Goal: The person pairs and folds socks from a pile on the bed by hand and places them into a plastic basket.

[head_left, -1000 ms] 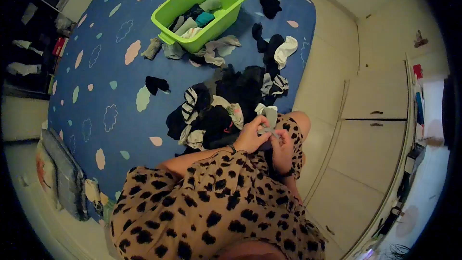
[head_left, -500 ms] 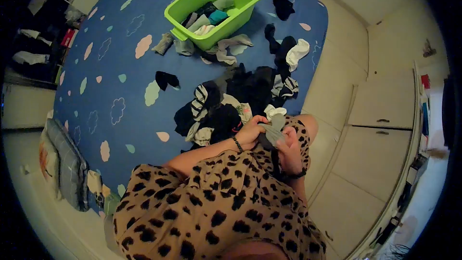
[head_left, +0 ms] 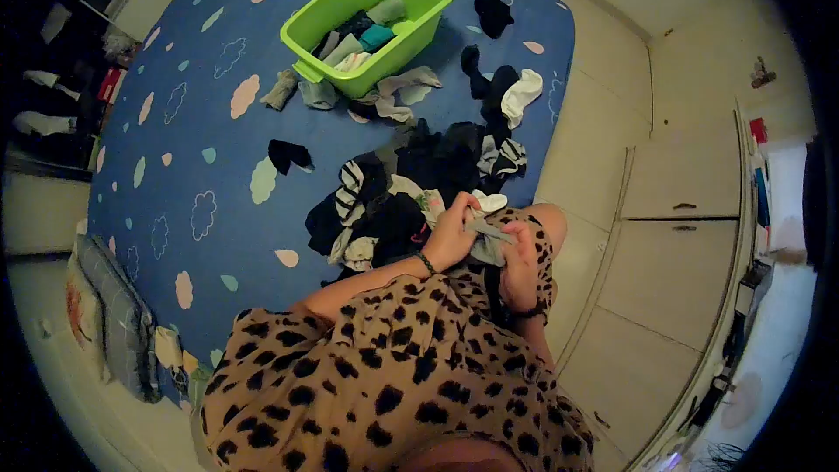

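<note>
A grey sock (head_left: 488, 250) is stretched between my two hands, close above my lap. My left hand (head_left: 451, 234) is closed on its left end, and my right hand (head_left: 519, 267) pinches the right end. Just beyond them lies a heap of loose socks (head_left: 441, 162), mostly black, with striped and pale ones among it. A white sock (head_left: 489, 201) rests right behind my hands. Farther off stands a green plastic tub (head_left: 306, 57) holding several folded or rolled socks (head_left: 354, 38) in grey, teal and dark colours.
All of this lies on a bed with a blue patterned sheet (head_left: 188, 271). Near the tub are two rolled grey socks (head_left: 316, 93) and loose grey socks (head_left: 404, 94). A white sock (head_left: 522, 98) lies near the right edge. Cabinets (head_left: 669, 280) line the right side; pillows (head_left: 114, 315) are at left.
The grey sock has been drawn flatter and folded between my hands, and its upper part no longer sticks up. The whole view has shifted slightly, moving the scene left.
</note>
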### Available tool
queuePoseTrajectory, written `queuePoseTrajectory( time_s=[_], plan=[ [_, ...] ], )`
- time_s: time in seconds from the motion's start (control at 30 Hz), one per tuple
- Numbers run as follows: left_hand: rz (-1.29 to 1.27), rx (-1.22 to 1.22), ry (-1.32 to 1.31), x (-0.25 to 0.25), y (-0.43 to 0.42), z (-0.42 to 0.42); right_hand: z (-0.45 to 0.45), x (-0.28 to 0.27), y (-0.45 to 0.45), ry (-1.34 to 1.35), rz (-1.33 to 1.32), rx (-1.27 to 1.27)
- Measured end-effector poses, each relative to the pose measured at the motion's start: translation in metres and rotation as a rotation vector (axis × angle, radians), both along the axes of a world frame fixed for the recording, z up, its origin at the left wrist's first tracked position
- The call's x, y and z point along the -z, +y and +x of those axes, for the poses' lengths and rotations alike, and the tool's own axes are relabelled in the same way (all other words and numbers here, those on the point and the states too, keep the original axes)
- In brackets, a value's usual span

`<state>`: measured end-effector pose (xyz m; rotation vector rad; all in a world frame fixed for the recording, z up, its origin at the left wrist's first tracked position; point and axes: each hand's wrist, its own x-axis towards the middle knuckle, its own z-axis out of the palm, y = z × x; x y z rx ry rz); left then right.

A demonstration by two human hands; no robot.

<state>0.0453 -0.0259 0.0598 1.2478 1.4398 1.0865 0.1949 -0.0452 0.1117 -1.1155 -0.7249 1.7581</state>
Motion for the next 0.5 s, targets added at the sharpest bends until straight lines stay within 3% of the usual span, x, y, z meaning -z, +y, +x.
queuePoseTrajectory(
  time_s=[0.03,0.1,0.13,0.2,0.23,0.27,0.3,0.37,0.43,0.47,0.5],
  plan=[
    [0.000,0.000,0.000,-0.006,-0.001,-0.001,0.001,0.001,0.000,0.000,0.000,0.000],
    [-0.191,0.021,-0.399,-0.022,-0.002,-0.003,0.003,-0.002,0.002,-0.538,0.240,-0.206],
    [-0.236,0.052,-0.394,-0.018,-0.001,-0.006,0.001,-0.006,0.006,-0.538,0.239,-0.206],
    [-0.206,0.104,-0.534,-0.022,-0.011,0.005,-0.006,-0.020,0.012,-1.009,0.437,-0.038],
    [-0.159,0.162,-0.671,-0.030,-0.014,0.014,-0.005,-0.027,0.015,-1.009,0.437,-0.038],
    [-0.085,0.286,-0.403,-0.042,-0.028,0.018,-0.009,-0.031,0.020,-1.013,0.550,-0.003],
    [-0.163,0.254,-0.286,-0.051,-0.026,0.014,-0.009,-0.033,0.024,-1.026,0.663,0.043],
    [-0.196,0.156,-0.275,-0.024,-0.018,0.017,-0.003,-0.012,0.016,-1.039,0.608,-0.028],
    [-0.154,0.063,-0.373,-0.003,-0.008,0.019,-0.003,0.003,0.007,-0.650,0.430,-0.010],
    [-0.112,-0.026,-0.465,0.008,-0.004,0.016,-0.002,0.003,0.005,-0.645,0.426,-0.013],
    [-0.137,0.015,-0.463,0.007,0.001,0.009,-0.002,-0.006,0.005,-0.392,0.229,-0.014]
  ],
)
